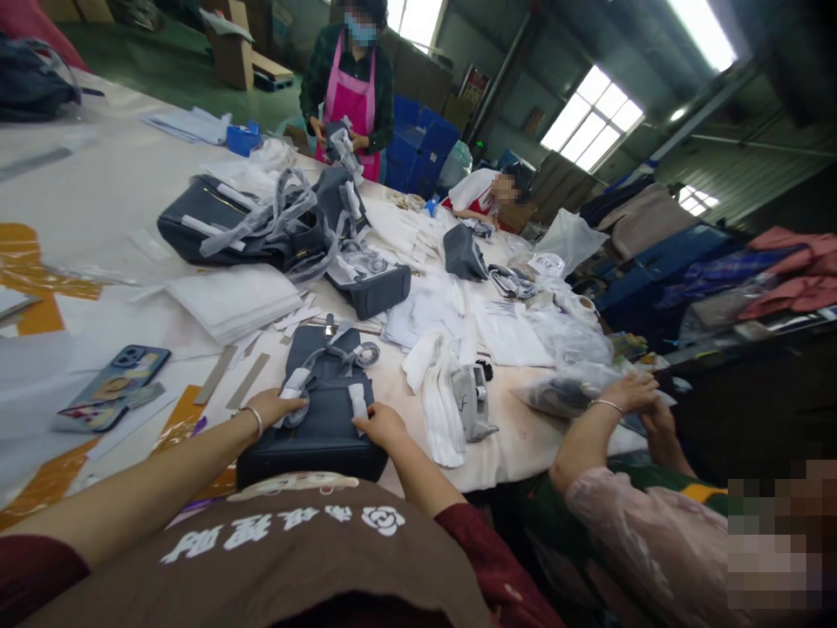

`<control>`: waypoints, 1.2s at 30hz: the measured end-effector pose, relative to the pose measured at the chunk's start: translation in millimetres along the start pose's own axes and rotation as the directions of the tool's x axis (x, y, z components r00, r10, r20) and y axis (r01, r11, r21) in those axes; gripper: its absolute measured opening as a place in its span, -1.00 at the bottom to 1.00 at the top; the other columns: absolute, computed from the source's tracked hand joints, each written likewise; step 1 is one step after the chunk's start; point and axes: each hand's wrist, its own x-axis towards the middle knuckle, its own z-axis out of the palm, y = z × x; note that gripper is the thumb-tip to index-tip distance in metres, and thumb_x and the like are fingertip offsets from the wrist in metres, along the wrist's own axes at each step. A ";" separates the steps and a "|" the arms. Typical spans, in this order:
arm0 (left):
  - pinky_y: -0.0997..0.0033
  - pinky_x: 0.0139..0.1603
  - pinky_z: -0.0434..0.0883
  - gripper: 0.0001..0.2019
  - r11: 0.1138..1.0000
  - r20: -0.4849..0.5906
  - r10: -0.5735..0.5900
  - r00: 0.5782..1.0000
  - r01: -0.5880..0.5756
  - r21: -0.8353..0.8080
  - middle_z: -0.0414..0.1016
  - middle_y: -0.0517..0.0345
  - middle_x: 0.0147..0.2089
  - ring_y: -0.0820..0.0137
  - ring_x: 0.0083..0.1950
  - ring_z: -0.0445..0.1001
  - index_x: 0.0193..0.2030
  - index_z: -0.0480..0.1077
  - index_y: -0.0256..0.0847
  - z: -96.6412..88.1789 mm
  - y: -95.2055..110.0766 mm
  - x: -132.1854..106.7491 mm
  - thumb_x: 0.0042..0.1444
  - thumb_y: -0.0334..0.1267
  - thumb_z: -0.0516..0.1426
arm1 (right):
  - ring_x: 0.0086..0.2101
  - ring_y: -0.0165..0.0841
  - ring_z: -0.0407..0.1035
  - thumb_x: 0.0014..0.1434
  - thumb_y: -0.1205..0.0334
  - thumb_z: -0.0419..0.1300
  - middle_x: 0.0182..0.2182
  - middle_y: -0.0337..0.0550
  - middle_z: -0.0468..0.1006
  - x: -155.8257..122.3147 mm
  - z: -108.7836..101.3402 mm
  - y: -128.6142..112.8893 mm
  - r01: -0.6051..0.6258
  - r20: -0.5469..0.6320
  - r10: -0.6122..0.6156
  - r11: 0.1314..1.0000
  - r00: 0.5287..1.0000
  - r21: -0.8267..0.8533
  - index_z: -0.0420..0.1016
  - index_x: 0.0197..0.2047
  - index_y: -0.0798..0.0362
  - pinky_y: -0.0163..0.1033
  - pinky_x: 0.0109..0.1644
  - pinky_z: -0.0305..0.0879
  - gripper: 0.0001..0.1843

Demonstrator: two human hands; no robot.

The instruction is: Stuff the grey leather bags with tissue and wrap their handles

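A dark navy backpack [333, 440] lies on the table right in front of me, its straps and buckles wrapped in thin grey-white film. My left hand [278, 410] is closed at its left side, fingers by a wrapped strap [296, 388]. On the opposite side, my right hand [383, 427] grips the bag's edge beside a white-wrapped tab [358, 399]; some fingertips are hidden behind the bag. A grey tape dispenser [472, 403] and a strip of white wrapping sheets [439, 401] are to the right of the bag.
More navy bags [226, 222] are heaped beyond. A phone [114, 388] and white sheets [232, 301] lie to the left. At the right, a co-worker's hands [631, 397] handle a plastic-bagged item [562, 392]. Across the table a person in a pink apron [350, 92] holds a bag.
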 end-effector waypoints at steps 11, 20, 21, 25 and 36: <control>0.26 -0.14 0.32 -0.31 0.942 -0.121 0.149 0.982 -0.103 0.319 0.47 -0.17 -0.03 0.05 -0.04 0.45 0.08 0.29 -0.30 -12.2 22.3 -26.2 -0.06 0.21 0.09 | -0.38 -0.29 0.39 -0.06 0.19 0.20 -0.39 -0.15 0.52 10.1 12.6 9.0 -0.023 -0.005 0.025 0.961 1.000 0.274 0.39 -0.25 0.06 -0.28 -0.34 0.22 -0.74; 0.35 -0.08 0.36 -0.55 0.935 -0.109 0.355 0.928 -0.350 0.062 0.54 0.10 -0.18 0.26 -0.15 0.47 -0.10 0.42 -0.19 2.7 56.0 -100.0 0.04 0.09 0.02 | -0.07 -0.23 0.39 0.16 0.20 0.05 -0.06 -0.05 0.50 75.2 -40.8 -4.0 0.061 -0.104 -0.043 0.982 0.994 0.179 0.39 0.06 0.06 -0.19 -0.01 0.26 -0.61; 0.37 -0.10 0.37 -0.58 0.937 -0.050 0.349 0.936 -0.348 0.022 0.54 0.14 -0.22 0.27 -0.17 0.48 -0.15 0.44 -0.17 5.2 55.2 -106.7 0.05 0.08 0.02 | -0.02 -0.22 0.35 0.15 0.22 0.06 0.02 -0.02 0.45 87.4 -45.6 -4.8 0.067 -0.111 -0.047 0.982 0.993 0.177 0.32 0.14 0.07 -0.19 0.04 0.24 -0.53; 0.42 -0.09 0.34 -0.66 0.945 0.059 0.325 0.944 -0.322 -0.057 0.54 0.22 -0.25 0.31 -0.16 0.47 -0.22 0.45 -0.14 8.6 46.6 -121.8 0.09 0.03 0.02 | 0.13 -0.19 0.21 0.07 0.30 0.14 0.21 0.01 0.24 130.3 -51.5 -8.3 0.143 -0.120 -0.123 0.973 0.985 0.181 0.13 0.28 0.08 -0.18 0.15 0.15 -0.32; 0.40 -0.13 0.35 -0.55 0.957 0.029 0.180 0.983 -0.168 -0.234 0.53 0.13 -0.18 0.29 -0.22 0.46 -0.10 0.45 -0.20 13.4 57.8 -110.8 0.01 0.07 0.04 | -0.33 -0.31 0.41 0.04 0.04 0.21 -0.32 -0.11 0.54 107.4 -35.4 -29.5 0.115 0.146 -0.188 0.908 0.971 0.404 0.49 -0.16 0.14 -0.26 -0.25 0.30 -0.62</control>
